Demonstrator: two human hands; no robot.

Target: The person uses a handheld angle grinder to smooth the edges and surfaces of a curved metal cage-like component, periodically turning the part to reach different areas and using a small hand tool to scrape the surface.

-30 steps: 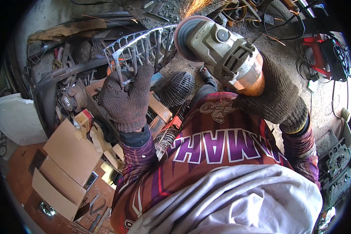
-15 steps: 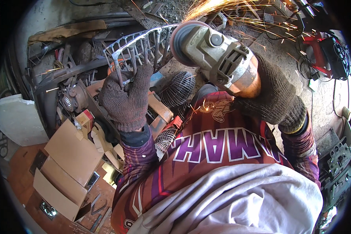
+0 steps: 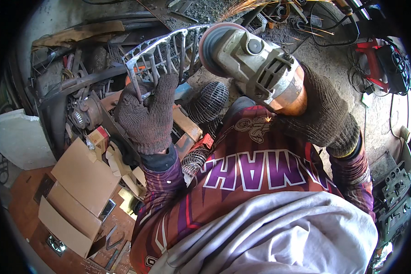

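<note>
A knitted dark glove covers my left hand, whose fingers are closed around the near end of a curved metal grille made of welded bars. My right hand, gloved too, grips the body of an angle grinder. The grinder's round disc is at the grille's right end; whether they touch is hard to tell. Some orange sparks fly off beyond the disc at the top. Most of my right fingers are hidden behind the grinder.
Below the grille stands a rounded wire cage. An open cardboard box lies at the left, near pliers. Scrap metal is piled at far left. A red-and-black machine with cables sits at the right.
The spark stream has thinned a lot, and few sparks remain near the top. Both hands, the grille and the grinder have barely shifted.
</note>
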